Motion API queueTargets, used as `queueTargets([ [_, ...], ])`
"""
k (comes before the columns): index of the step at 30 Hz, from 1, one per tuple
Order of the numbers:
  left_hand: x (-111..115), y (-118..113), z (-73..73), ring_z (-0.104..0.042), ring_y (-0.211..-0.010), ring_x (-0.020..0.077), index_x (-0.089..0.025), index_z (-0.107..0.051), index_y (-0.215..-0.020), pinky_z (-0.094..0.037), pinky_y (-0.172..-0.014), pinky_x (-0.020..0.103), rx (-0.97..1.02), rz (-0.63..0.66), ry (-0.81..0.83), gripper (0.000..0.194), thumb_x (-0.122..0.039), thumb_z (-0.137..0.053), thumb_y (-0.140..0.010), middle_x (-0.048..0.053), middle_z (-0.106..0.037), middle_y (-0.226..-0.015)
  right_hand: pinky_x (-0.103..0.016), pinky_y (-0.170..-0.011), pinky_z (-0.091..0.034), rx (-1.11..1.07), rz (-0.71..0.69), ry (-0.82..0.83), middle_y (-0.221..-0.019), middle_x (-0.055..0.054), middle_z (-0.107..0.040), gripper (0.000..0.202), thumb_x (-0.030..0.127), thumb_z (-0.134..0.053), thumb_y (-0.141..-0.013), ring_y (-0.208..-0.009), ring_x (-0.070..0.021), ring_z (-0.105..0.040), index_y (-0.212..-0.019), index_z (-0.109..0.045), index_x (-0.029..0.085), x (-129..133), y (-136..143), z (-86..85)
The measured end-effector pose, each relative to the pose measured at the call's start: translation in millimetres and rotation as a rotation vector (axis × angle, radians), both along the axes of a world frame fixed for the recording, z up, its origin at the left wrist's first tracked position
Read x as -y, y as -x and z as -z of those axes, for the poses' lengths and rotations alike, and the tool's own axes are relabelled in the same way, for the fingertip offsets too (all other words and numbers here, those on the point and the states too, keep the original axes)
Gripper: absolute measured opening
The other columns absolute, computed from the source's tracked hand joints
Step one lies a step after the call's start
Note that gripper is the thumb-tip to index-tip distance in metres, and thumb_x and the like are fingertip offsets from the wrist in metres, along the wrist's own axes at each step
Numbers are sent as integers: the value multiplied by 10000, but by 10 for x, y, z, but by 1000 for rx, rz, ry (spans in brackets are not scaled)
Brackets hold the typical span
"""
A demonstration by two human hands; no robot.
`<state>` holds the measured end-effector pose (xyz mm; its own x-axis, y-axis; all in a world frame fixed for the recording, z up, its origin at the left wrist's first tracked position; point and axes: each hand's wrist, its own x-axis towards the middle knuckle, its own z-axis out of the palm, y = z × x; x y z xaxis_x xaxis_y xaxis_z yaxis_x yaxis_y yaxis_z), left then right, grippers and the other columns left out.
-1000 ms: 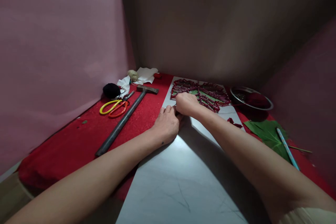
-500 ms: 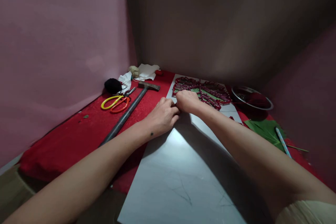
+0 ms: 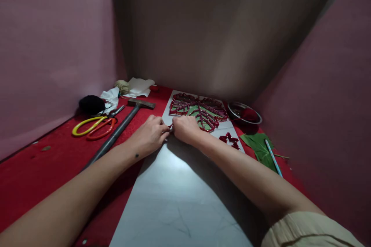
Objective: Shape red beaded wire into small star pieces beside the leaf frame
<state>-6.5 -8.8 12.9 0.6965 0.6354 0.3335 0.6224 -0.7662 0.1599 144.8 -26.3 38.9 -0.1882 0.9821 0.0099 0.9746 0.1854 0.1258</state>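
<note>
My left hand (image 3: 150, 133) rests over the left edge of a long white board (image 3: 162, 200), its fingers pinched at a bit of red yarn (image 3: 171, 126). Against it, my right hand (image 3: 185, 128) is closed at the same yarn; its fingertips are mostly hidden behind the knuckles. Just beyond the hands, a leaf-shaped figure of nails wound with dark red yarn (image 3: 199, 110) covers the board's far part, with green showing between the strands. A smaller red yarn figure (image 3: 230, 139) lies to the right, partly behind my right forearm.
On the red cloth (image 3: 34, 185) at left lie a hammer (image 3: 121, 125), scissors (image 3: 95, 127) and a black yarn ball (image 3: 92, 104). A cream yarn ball (image 3: 121, 86) sits farther back. At right are a metal bowl (image 3: 259, 119), a green leaf (image 3: 259, 148) and a blue-white pen (image 3: 273, 158).
The view has turned to the right, so everything sits farther left in it. Both hands stay together at the board's left edge, and the small red figure shows more fully.
</note>
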Motion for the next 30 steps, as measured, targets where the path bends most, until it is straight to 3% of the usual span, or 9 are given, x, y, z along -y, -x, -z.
queueTargets([
  [3, -5, 17, -15, -464, -875, 210, -188, -703, -865, -408, -823, 361, 15, -23, 13, 282, -299, -443, -868, 85, -570, -845, -280, -746, -419, -138, -40, -129, -979, -75, -689, 312, 268, -359, -887, -916, -198, -619, -987, -650, 215, 68, -131, 158],
  [6, 18, 8, -33, -463, -894, 203, -165, -669, -907, -411, -844, 357, 73, -73, 11, 251, -266, -443, -864, 82, -569, -891, -271, -746, -409, -247, 33, -186, -996, -56, -688, 319, 265, -359, -893, -901, -182, -617, -1110, -591, 235, 105, -209, 244],
  [8, 27, -6, -29, -453, -925, 208, -149, -637, -977, -410, -860, 358, 98, -91, 9, 240, -256, -463, -850, 89, -558, -937, -281, -710, -417, -240, 95, -197, -940, -66, -695, 326, 274, -381, -877, -853, -197, -624, -1129, -582, 229, 102, -227, 234],
  [10, 27, -21, -6, -434, -960, 217, -154, -620, -1037, -403, -876, 361, 113, -99, 4, 265, -271, -488, -840, 94, -536, -976, -283, -675, -419, -203, 129, -178, -879, -70, -699, 304, 276, -393, -858, -814, -206, -629, -1029, -641, 241, 80, -229, 188],
  [14, 19, -52, 74, -393, -1026, 241, -228, -601, -1125, -380, -899, 400, 82, -109, -2, 315, -329, -494, -846, 92, -496, -1066, -269, -666, -423, -215, 166, -107, -862, -53, -707, 276, 277, -455, -802, -817, -201, -632, -916, -706, 290, 26, -225, 100],
  [18, 18, -77, 147, -377, -1043, 253, -289, -556, -1200, -372, -880, 424, 4, -98, 41, 365, -402, -440, -873, 92, -477, -1123, -268, -667, -430, -221, 172, -115, -846, -63, -710, 294, 278, -451, -786, -812, -202, -634, -900, -722, 283, 8, -216, 111],
  [22, 22, -89, 130, -392, -1039, 245, -300, -556, -1200, -358, -871, 403, -47, -84, 28, 371, -429, -430, -876, 88, -482, -1135, -260, -645, -425, -208, 182, -123, -832, -72, -708, 292, 257, -459, -760, -800, -201, -634, -880, -725, 269, 1, -202, 143],
  [30, -3, -97, -9, -433, -1065, 270, -278, -584, -1145, -316, -857, 411, -212, 3, -129, 368, -453, -390, -886, 98, -398, -1305, -245, -660, -410, -252, -4, -63, -844, -40, -711, 291, 231, -455, -776, -798, -178, -620, -887, -721, 272, -2, -327, 81],
])
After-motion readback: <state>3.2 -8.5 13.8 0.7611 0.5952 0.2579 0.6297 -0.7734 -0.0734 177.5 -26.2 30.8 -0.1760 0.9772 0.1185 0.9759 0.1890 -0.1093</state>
